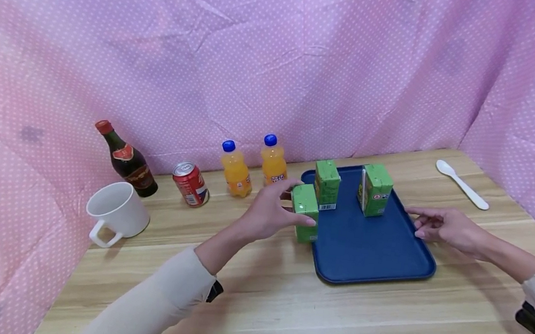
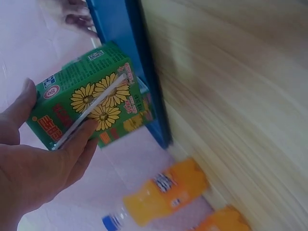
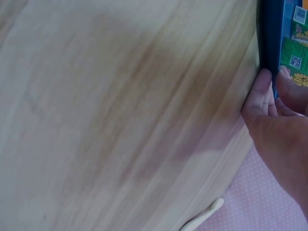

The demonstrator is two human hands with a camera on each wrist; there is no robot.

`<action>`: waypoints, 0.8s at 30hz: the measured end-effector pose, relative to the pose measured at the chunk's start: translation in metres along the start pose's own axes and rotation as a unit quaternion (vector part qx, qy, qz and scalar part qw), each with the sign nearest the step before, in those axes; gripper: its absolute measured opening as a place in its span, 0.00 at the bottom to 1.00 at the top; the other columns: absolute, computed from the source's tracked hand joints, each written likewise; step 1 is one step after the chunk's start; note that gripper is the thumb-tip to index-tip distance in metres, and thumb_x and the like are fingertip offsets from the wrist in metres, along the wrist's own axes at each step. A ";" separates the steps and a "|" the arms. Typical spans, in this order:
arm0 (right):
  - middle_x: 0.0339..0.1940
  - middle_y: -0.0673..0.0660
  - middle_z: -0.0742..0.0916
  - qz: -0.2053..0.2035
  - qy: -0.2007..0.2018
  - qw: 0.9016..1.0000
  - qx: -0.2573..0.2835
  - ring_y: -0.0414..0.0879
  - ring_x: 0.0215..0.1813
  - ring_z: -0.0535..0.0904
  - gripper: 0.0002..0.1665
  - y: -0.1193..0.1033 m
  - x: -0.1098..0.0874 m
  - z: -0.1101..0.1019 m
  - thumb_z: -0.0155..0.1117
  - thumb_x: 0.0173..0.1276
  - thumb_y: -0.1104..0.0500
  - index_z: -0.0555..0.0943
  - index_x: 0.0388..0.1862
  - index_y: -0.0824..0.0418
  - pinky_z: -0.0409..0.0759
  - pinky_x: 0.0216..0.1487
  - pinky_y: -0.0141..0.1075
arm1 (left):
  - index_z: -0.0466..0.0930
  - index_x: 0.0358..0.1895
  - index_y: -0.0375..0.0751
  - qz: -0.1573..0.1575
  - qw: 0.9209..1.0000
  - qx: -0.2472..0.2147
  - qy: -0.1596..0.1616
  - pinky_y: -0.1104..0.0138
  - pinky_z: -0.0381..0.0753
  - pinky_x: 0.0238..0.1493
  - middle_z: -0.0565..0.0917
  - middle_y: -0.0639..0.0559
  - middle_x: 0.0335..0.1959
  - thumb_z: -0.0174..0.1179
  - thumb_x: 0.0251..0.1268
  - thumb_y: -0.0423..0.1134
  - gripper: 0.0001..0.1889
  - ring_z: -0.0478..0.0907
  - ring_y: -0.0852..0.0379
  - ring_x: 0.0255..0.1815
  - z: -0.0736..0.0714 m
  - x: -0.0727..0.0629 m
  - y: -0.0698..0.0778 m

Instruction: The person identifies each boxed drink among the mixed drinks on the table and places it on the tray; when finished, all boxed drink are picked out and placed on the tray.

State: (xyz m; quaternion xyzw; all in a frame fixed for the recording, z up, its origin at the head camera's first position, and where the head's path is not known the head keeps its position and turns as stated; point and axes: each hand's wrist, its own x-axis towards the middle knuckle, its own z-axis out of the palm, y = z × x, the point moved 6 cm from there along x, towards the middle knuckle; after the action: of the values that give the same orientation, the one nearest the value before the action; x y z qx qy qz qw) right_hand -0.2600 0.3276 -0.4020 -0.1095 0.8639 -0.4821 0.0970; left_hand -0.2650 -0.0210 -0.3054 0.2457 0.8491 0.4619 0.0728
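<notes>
My left hand [image 1: 268, 210] grips a green drink carton [image 1: 306, 203] between thumb and fingers at the left edge of the blue tray [image 1: 365, 257]. Yellow flowers and a wrapped straw show on this carton [image 2: 91, 96] in the left wrist view. Whether its base touches the tray I cannot tell. Two more green cartons stand on the tray, one at the back left [image 1: 326, 186] and one with a straw at the right [image 1: 375, 191]. At the tray's right side, my right hand [image 1: 447, 230] pinches the rim, its thumb and forefinger [image 3: 262, 84] close together there.
Left of the tray stand two orange drink bottles [image 1: 236, 174] [image 1: 274, 162], a red can [image 1: 191, 184], a dark bottle [image 1: 132, 165] and a white mug [image 1: 123, 212]. A white spoon [image 1: 464, 186] lies at the right. Pink dotted cloth [image 1: 257, 69] hangs behind the table.
</notes>
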 end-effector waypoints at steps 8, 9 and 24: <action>0.40 0.63 0.80 -0.008 -0.003 1.000 -0.012 0.39 0.37 0.78 0.37 -0.002 0.000 0.000 0.65 0.60 0.73 0.61 0.66 0.81 0.81 0.37 0.29 | 0.71 0.63 0.48 -0.026 0.999 0.020 0.000 0.71 0.79 0.44 0.77 0.57 0.49 0.76 0.45 0.48 0.38 0.74 0.56 0.51 0.029 0.008 0.009; 0.40 0.63 0.80 -0.010 -0.003 1.000 -0.014 0.39 0.37 0.78 0.37 -0.002 0.000 0.000 0.65 0.60 0.73 0.61 0.66 0.81 0.81 0.37 0.29 | 0.71 0.63 0.47 -0.027 0.999 0.026 0.000 0.71 0.79 0.44 0.77 0.57 0.49 0.76 0.45 0.49 0.39 0.74 0.57 0.50 0.033 0.009 0.010; 0.40 0.62 0.80 -0.002 -0.006 1.000 0.003 0.39 0.38 0.78 0.37 0.001 0.001 -0.001 0.64 0.61 0.73 0.61 0.67 0.81 0.82 0.38 0.29 | 0.71 0.61 0.45 -0.029 0.998 0.054 -0.017 0.74 0.75 0.38 0.76 0.56 0.48 0.77 0.43 0.49 0.38 0.73 0.54 0.45 0.067 0.012 0.010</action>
State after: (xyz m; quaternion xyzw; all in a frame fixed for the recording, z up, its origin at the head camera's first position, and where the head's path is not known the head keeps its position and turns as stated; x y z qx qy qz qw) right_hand -0.2609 0.3284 -0.4022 -0.1140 0.8618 -0.4838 0.1015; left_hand -0.2478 0.0396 -0.3337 0.2327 0.8780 0.4092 0.0873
